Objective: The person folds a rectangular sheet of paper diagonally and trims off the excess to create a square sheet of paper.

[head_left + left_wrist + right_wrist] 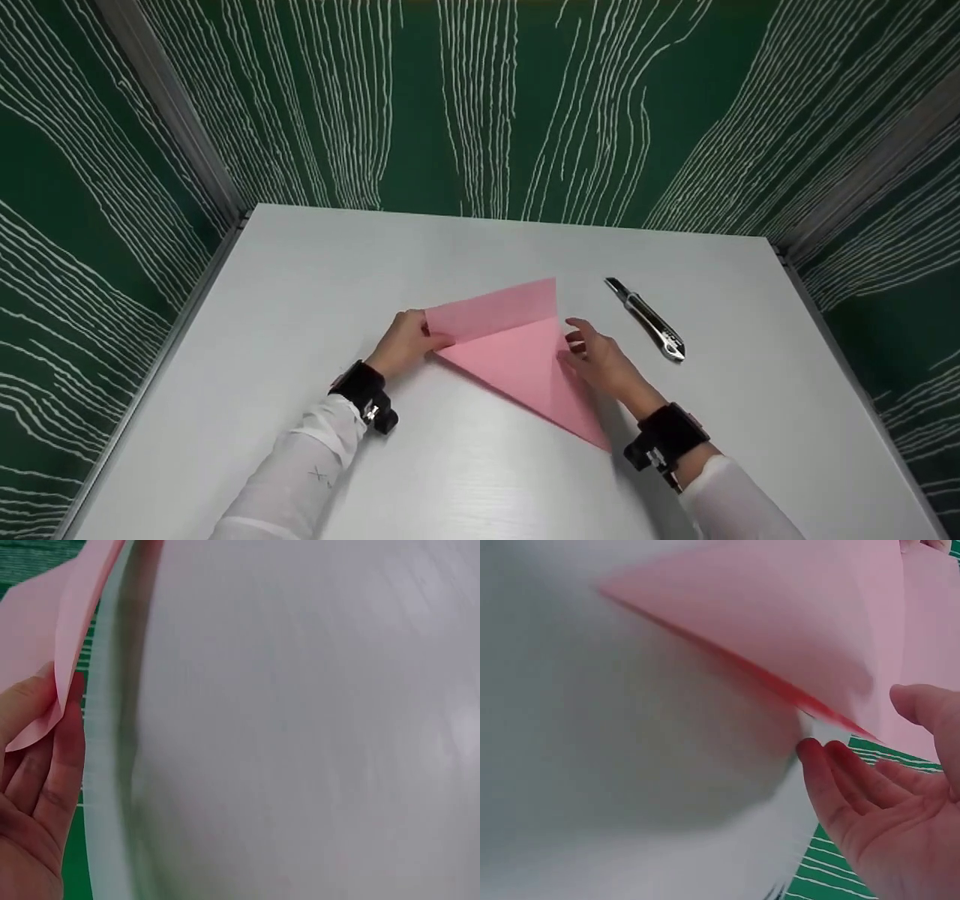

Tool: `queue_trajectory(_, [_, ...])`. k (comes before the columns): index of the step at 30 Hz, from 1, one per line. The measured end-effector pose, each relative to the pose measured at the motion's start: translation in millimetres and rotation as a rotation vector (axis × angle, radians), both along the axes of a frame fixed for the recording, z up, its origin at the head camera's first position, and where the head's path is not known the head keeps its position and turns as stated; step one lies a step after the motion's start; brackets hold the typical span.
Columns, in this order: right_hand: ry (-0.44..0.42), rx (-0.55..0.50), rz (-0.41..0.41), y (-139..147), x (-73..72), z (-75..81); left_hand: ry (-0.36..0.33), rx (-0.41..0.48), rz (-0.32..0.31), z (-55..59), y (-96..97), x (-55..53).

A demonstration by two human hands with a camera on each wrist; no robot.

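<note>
A pink sheet of paper (517, 360), folded to a triangle with a paler band along its far side, is held over the white table in the head view. My left hand (405, 345) pinches its left corner; in the left wrist view the thumb lies on one face of the paper (34, 630) and fingers lie behind it. At the right edge is my right hand (604, 364), its fingers loosely bent. The right wrist view shows the right thumb (919, 701) over the paper (780, 622) and the fingertips apart from it, below its edge.
A utility knife (646, 321) with a dark blade end lies on the white table (337, 255), to the right of the paper. Behind the table's far edge hangs a green backdrop (416, 112) with white wavy lines. Metal posts stand at both far corners.
</note>
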State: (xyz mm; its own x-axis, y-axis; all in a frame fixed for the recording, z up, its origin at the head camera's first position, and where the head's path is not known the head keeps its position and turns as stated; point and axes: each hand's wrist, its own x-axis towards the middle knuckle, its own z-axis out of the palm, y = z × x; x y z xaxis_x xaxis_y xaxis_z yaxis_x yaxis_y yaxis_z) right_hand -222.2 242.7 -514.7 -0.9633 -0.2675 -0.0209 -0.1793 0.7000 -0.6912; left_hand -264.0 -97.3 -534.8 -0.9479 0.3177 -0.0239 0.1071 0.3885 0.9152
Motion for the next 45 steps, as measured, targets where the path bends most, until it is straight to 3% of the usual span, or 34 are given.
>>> queue_trajectory(5, [-0.019,-0.123,-0.093,-3,-8.3,-4.9,0.004,0.018,-0.062,3.3,8.9,2.0])
queue_trajectory(11, [0.023,-0.32,-0.175,-1,-12.4,-4.9,0.018,0.002,-0.082,2.0,13.8,1.1])
queue_trajectory(14, [0.032,-0.346,-0.203,1,-12.6,-3.0,0.019,-0.019,-0.098,0.8,13.7,0.0])
queue_trajectory(18, [-0.03,-0.385,-0.26,2,-12.4,1.1,-0.008,-0.025,-0.101,1.6,13.5,-0.5])
queue_trajectory(23, [-0.075,-0.456,-0.281,2,-12.6,5.3,-0.042,-0.027,-0.048,2.0,13.6,-0.3])
queue_trajectory(29, [-0.128,-0.534,-0.302,4,-13.1,8.8,0.002,-0.033,-0.005,3.7,14.8,1.6])
queue_trajectory(45, [-0.153,-0.611,-0.29,9,-16.7,8.9,-0.019,0.013,-0.029,4.6,15.9,2.3])
